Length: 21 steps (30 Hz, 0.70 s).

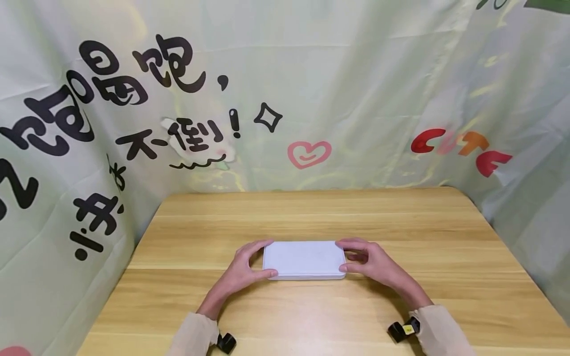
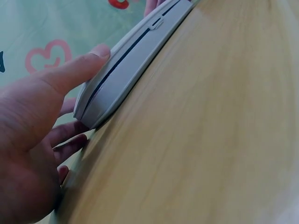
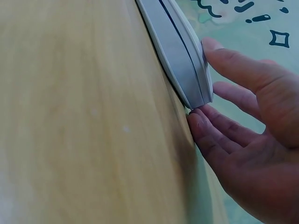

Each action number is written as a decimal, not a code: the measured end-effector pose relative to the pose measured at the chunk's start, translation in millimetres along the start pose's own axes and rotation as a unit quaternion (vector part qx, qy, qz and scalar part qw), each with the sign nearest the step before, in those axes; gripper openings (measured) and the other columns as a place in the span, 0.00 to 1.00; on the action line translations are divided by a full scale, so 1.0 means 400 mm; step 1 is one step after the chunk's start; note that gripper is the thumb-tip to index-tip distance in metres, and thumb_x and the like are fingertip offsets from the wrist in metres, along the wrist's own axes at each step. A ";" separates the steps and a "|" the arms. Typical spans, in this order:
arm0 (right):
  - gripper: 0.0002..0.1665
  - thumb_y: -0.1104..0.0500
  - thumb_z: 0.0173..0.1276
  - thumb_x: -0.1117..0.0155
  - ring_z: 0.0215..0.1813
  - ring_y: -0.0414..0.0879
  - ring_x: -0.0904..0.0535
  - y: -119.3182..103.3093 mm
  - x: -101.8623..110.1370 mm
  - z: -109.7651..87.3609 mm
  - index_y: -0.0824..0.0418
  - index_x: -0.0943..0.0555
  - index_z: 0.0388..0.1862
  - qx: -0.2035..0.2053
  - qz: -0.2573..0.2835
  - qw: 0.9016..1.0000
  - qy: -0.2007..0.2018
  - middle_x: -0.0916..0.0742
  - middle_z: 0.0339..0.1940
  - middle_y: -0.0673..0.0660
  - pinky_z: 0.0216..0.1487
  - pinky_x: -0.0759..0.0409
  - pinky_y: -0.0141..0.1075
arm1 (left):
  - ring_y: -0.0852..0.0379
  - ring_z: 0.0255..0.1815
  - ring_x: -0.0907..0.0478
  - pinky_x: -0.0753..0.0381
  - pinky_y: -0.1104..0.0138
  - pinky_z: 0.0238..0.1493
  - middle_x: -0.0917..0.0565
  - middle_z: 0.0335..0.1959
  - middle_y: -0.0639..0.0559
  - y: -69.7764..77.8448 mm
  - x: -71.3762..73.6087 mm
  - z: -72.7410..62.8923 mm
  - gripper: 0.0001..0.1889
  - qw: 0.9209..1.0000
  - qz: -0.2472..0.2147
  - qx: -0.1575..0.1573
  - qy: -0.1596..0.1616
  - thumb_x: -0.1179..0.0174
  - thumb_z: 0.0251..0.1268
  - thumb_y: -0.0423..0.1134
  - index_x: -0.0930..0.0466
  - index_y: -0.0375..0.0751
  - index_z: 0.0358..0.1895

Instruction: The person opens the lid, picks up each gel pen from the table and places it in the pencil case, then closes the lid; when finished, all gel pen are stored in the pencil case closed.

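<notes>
A flat, pale lavender-white zippered case (image 1: 305,259) lies lengthwise across the wooden table, in the middle of the head view. My left hand (image 1: 243,267) grips its left end, thumb at the near corner and fingers at the far one. At the opposite end my right hand (image 1: 373,261) holds it the same way. A dark seam runs along the near side of the case, with a small zip pull (image 2: 157,23) on it in the left wrist view. From the right wrist, the thumb rests on the top edge and the fingertips (image 3: 200,122) are at the lower corner.
The wooden table (image 1: 311,316) extends around the case on all sides. Behind it hangs a pale green curtain (image 1: 356,99) with black lettering, a pink heart and the word CUTE. Black wrist cameras (image 1: 403,330) sit by both beige sleeves (image 1: 441,329).
</notes>
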State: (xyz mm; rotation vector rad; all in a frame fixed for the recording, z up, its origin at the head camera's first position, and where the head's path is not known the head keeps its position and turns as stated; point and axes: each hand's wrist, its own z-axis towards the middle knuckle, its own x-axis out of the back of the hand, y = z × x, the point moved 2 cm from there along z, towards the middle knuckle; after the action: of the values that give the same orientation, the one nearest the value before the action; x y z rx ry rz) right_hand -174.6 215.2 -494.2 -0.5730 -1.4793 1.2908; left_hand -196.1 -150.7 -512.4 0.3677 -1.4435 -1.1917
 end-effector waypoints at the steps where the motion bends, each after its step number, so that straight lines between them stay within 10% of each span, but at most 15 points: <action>1: 0.36 0.60 0.62 0.22 0.66 0.66 0.24 -0.001 -0.003 0.001 0.70 0.23 0.68 -0.001 0.002 1.000 -0.002 0.23 0.68 0.69 0.64 0.23 0.45 | 0.43 0.72 0.32 0.39 0.37 0.70 0.24 0.70 0.52 0.001 0.002 -0.001 0.40 1.000 -0.002 -0.004 0.000 0.22 0.56 0.51 0.26 0.45 0.72; 21: 0.39 0.59 0.63 0.22 0.66 0.67 0.24 -0.028 -0.005 0.011 0.71 0.26 0.70 -0.001 -0.015 1.000 -0.016 0.23 0.68 0.70 0.65 0.24 0.49 | 0.43 0.75 0.34 0.38 0.41 0.73 0.27 0.73 0.49 -0.003 0.019 0.007 0.42 1.000 0.002 -0.010 -0.004 0.23 0.58 0.49 0.29 0.43 0.75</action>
State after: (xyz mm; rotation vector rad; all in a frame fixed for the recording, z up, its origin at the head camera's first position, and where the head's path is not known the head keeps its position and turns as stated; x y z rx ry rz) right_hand -175.0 208.1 -484.3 -0.5323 -1.5112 1.2814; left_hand -201.0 -156.0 -508.6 0.3464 -1.4373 -1.2054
